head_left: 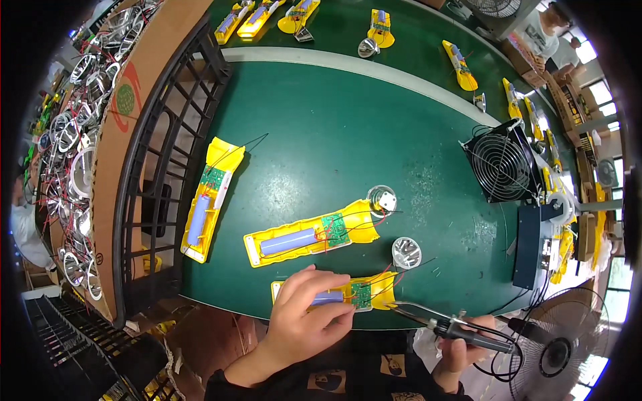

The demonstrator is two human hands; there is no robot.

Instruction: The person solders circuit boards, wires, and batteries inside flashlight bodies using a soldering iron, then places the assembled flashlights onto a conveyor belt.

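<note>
At the near edge of the green bench lies a yellow flashlight housing half (382, 283) with a blue battery cell, a green circuit board and red and black wires. My left hand (304, 317) bends over its left part, thumb and fingers closed on it. My right hand (461, 351) grips a soldering iron (456, 331) with a thin curved feed tube. The iron's tip is close to the housing's right end; whether they touch I cannot tell. Just beyond stands a clear reflector cup (406, 253). A second housing half (287, 247) lies farther back, its end beside another reflector (382, 200).
A third housing half (210, 200) lies by the black plastic crate (160, 147) on the left. Past it, a carton (127, 100) holds many wired reflectors. A black fan (501, 164) and a dark box with a spool (528, 247) stand right. More housings line the far belt (334, 30).
</note>
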